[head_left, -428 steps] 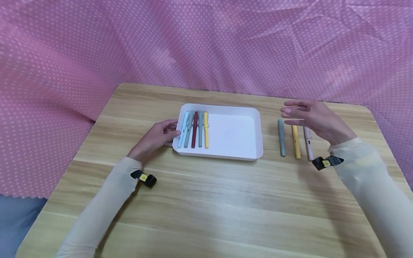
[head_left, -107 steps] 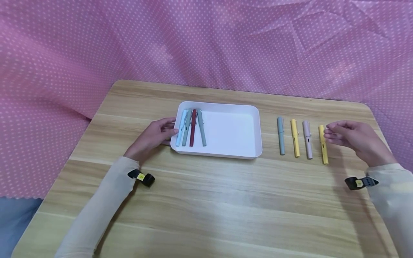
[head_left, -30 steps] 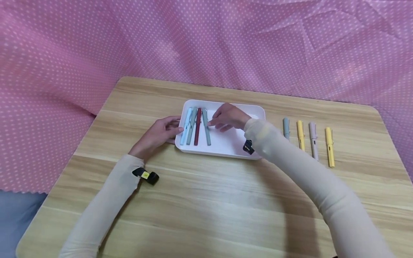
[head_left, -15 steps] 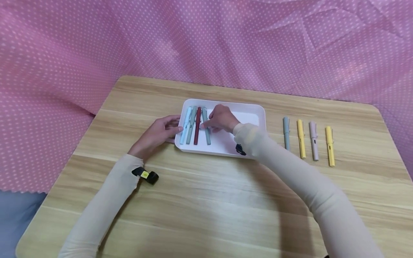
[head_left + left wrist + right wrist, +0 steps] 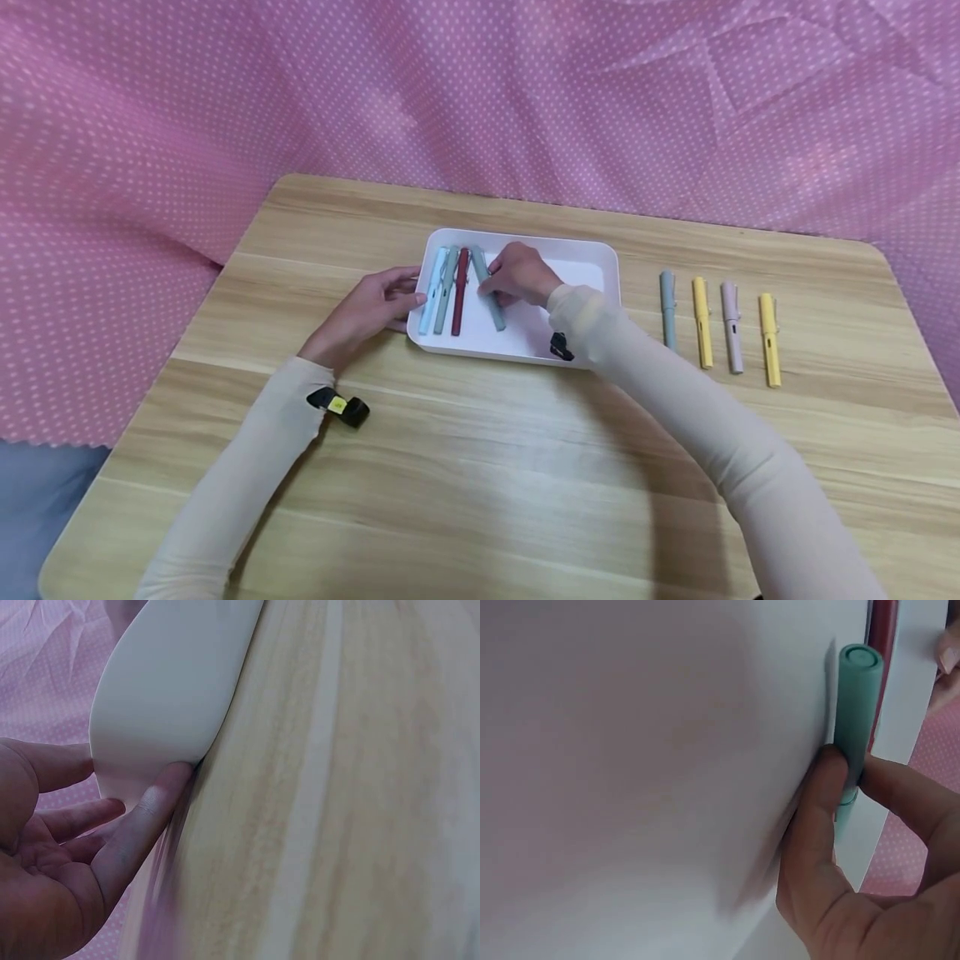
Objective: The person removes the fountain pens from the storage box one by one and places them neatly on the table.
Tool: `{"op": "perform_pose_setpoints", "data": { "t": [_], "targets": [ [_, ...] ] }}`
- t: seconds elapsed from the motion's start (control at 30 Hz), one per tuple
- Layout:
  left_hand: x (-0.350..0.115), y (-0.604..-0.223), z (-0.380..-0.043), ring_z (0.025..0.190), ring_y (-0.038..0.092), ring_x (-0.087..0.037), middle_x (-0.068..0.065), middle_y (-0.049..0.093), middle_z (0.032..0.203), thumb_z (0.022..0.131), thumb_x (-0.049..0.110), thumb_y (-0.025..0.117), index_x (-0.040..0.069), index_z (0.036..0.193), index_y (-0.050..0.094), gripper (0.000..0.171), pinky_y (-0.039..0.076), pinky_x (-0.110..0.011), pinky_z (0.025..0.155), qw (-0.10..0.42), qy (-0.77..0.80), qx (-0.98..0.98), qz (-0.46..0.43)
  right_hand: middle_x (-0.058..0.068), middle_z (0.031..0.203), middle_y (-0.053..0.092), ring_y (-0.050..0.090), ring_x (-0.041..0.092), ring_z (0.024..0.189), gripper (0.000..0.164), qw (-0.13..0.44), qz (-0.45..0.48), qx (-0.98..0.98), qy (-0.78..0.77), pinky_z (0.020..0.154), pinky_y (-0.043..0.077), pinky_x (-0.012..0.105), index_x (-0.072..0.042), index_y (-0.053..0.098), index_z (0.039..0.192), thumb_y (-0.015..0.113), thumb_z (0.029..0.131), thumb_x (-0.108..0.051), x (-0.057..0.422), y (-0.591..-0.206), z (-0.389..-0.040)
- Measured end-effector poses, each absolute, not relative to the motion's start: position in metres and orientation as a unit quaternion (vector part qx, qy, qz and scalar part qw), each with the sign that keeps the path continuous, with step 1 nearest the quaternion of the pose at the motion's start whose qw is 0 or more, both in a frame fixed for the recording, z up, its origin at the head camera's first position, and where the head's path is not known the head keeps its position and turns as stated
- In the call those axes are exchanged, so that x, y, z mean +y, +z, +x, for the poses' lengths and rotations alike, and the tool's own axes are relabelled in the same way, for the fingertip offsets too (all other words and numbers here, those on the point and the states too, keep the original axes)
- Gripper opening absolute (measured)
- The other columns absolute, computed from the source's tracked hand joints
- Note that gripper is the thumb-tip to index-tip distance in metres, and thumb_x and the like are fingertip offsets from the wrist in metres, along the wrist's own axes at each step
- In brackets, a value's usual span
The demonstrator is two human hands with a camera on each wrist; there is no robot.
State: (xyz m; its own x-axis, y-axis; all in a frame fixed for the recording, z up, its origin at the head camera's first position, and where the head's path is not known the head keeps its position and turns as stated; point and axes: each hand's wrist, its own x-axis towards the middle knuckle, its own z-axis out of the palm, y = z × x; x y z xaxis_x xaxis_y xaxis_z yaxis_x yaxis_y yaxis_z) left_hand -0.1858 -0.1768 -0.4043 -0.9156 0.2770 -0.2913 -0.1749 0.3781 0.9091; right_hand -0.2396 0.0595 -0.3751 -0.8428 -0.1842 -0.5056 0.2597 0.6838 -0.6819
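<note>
Inside the white tray (image 5: 555, 346) my right hand (image 5: 521, 273) pinches a grey-green capped pen (image 5: 492, 310) between thumb and fingers. The right wrist view shows this pen (image 5: 857, 712) end-on, its lower part behind a finger. It slants away from a dark red pen (image 5: 459, 296). Left of that lie another grey-green pen (image 5: 444, 304) and a light blue pen (image 5: 430, 304). My left hand (image 5: 363, 310) holds the tray's left end, the thumb over the rim and a fingertip (image 5: 178, 771) low against the outer wall (image 5: 165, 697).
Right of the tray, on the wooden table (image 5: 450, 467), a row of capped pens stands apart: grey-green (image 5: 667, 304), yellow (image 5: 702, 325), lilac (image 5: 732, 329) and yellow (image 5: 770, 342). My right forearm passes close by the first one. Pink dotted cloth (image 5: 480, 100) hangs behind the table.
A yellow pen has gone from the tray to the table's row. My right hand has since come left into the tray and gripped the grey-green pen, whose near end has swung right.
</note>
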Motion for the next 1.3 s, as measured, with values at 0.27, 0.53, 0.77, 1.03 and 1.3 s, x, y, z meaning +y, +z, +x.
{"op": "perform_pose_setpoints", "data": {
  "t": [0.27,0.53,0.77,1.03,1.3],
  "targets": [
    [-0.176,-0.404,-0.186,0.106,0.058,-0.021,-0.005,0.053,0.123,0.092,0.029,0.063,0.019,0.145,0.037,0.059,0.058,-0.032,0.079,0.208,0.562,0.801,0.024,0.012,0.094,0.066,0.067,0.021,0.079,0.025,0.304,0.033,0.845,-0.439,0.075,0.058,0.03,-0.002,0.061,0.1,0.075,0.081,-0.009,0.067,-0.372,-0.243],
    [-0.175,-0.402,-0.185,0.108,0.057,-0.021,-0.005,0.051,0.126,0.092,0.031,0.063,0.019,0.146,0.036,0.061,0.057,-0.032,0.08,0.211,0.56,0.801,0.022,0.01,0.091,0.064,0.061,0.02,0.08,0.022,0.36,0.054,0.802,-0.473,0.079,0.056,0.03,-0.002,0.065,0.099,0.074,0.082,-0.011,0.076,-0.37,-0.25],
    [-0.175,-0.403,-0.185,0.108,0.057,-0.022,-0.005,0.051,0.126,0.092,0.03,0.063,0.019,0.146,0.036,0.061,0.058,-0.032,0.079,0.21,0.557,0.803,0.02,0.01,0.087,0.064,0.061,0.019,0.079,0.014,0.396,0.051,0.758,-0.515,0.085,0.055,0.033,-0.003,0.059,0.093,0.068,0.088,-0.011,0.082,-0.369,-0.252],
    [-0.175,-0.404,-0.186,0.107,0.057,-0.022,-0.005,0.052,0.125,0.092,0.031,0.063,0.019,0.145,0.037,0.061,0.058,-0.033,0.079,0.21,0.557,0.804,0.018,0.016,0.102,0.069,0.066,0.019,0.077,0.018,0.383,0.051,0.733,-0.56,0.086,0.055,0.036,0.0,0.065,0.094,0.072,0.085,-0.015,0.088,-0.367,-0.251],
    [-0.176,-0.407,-0.187,0.108,0.057,-0.023,-0.007,0.052,0.125,0.093,0.028,0.062,0.018,0.145,0.038,0.059,0.058,-0.032,0.079,0.204,0.555,0.806,0.03,0.015,0.095,0.069,0.067,0.019,0.078,0.02,0.355,0.06,0.705,-0.611,0.088,0.054,0.036,0.001,0.064,0.094,0.075,0.081,-0.01,0.1,-0.359,-0.246]
  ]
}}
